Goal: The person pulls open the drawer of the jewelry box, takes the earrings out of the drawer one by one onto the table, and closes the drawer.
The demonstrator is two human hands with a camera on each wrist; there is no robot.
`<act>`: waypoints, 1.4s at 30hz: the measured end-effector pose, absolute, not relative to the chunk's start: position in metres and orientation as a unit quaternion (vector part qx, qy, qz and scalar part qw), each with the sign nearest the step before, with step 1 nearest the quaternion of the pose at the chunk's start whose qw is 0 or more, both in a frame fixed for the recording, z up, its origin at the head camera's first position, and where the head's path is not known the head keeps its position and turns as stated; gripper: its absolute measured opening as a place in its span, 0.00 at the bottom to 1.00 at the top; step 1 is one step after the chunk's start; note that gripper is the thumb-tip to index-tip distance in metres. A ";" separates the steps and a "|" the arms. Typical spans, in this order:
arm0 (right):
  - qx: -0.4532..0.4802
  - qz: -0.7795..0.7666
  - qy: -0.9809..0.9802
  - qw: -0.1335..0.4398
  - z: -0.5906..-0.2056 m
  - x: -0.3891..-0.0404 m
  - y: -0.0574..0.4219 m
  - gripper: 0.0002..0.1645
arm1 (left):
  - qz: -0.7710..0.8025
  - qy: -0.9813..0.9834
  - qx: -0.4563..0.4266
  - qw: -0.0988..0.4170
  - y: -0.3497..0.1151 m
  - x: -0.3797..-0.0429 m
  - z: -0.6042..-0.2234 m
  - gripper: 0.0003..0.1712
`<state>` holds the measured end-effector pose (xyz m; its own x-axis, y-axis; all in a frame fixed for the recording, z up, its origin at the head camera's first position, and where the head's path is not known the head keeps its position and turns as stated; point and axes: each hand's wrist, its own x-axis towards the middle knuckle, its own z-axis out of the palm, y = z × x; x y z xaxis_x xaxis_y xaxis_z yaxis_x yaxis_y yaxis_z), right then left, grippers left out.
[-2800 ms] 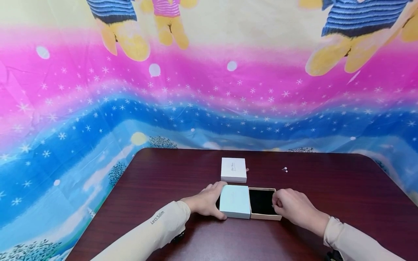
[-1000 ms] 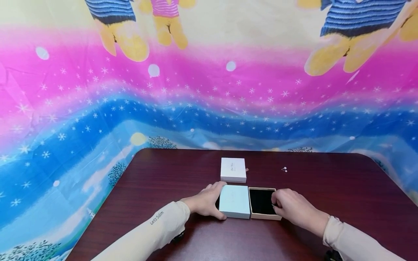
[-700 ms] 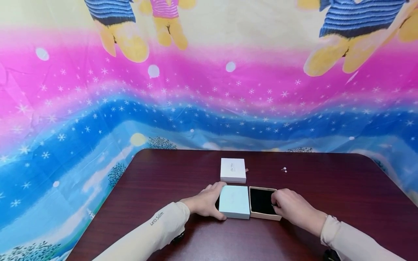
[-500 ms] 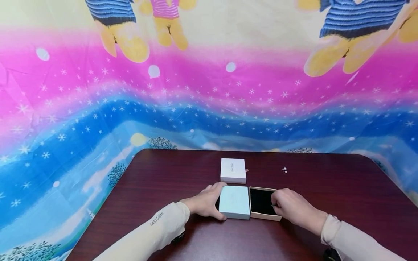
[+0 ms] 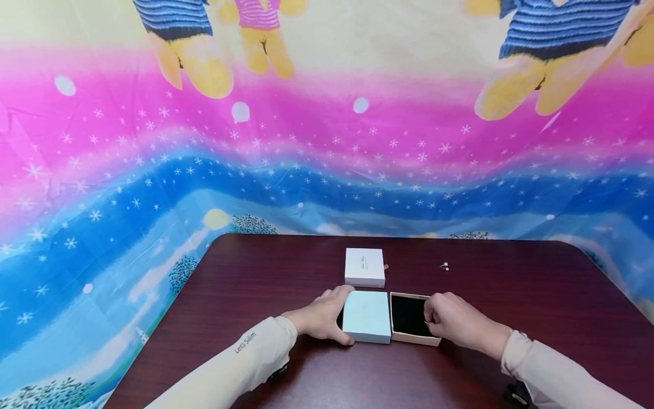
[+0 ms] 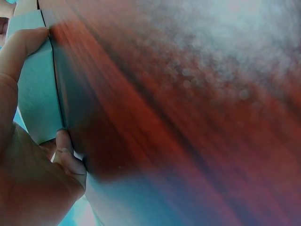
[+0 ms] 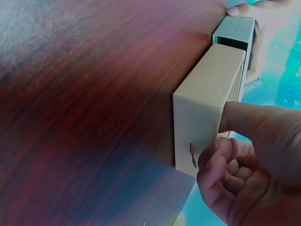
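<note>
In the head view, my left hand (image 5: 322,317) grips the left end of a pale blue box sleeve (image 5: 367,316), thumb along the near side. Just right of the sleeve lies its beige drawer (image 5: 416,340), lined with a black pad (image 5: 409,315). My right hand (image 5: 457,319) is at the drawer's right end, fingers curled. Its thumb and forefinger pinch a small shiny thing over the pad; I cannot tell what it is. In the right wrist view, the thumb (image 7: 244,117) reaches over the drawer's rim, and other fingers curl beside the slotted end wall (image 7: 193,136).
A white box (image 5: 365,267) with printed lettering and a small tab stands behind the sleeve. Two small white-headed studs (image 5: 445,266) lie at the back right. The dark red wooden table (image 5: 276,261) ends at a printed cloth backdrop (image 5: 327,142).
Very little differs. My right hand and wrist have shifted up slightly at the drawer's end, fingers still pinched. The left hand keeps its grip on the sleeve.
</note>
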<state>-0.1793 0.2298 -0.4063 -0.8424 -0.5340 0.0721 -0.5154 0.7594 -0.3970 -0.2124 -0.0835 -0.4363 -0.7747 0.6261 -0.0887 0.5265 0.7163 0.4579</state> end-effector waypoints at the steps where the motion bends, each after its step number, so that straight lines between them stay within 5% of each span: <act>1: -0.281 -0.204 0.938 0.022 -0.406 -0.179 0.230 0.14 | 0.208 0.919 0.314 0.119 -0.083 -0.212 -0.436 0.60; 33: -0.307 -0.156 0.939 -0.017 -0.409 -0.176 0.230 0.17 | 0.198 0.921 0.313 0.120 -0.082 -0.213 -0.439 0.60; 42: -0.309 -0.139 0.941 -0.004 -0.405 -0.176 0.227 0.25 | 0.199 0.921 0.312 0.120 -0.083 -0.213 -0.440 0.60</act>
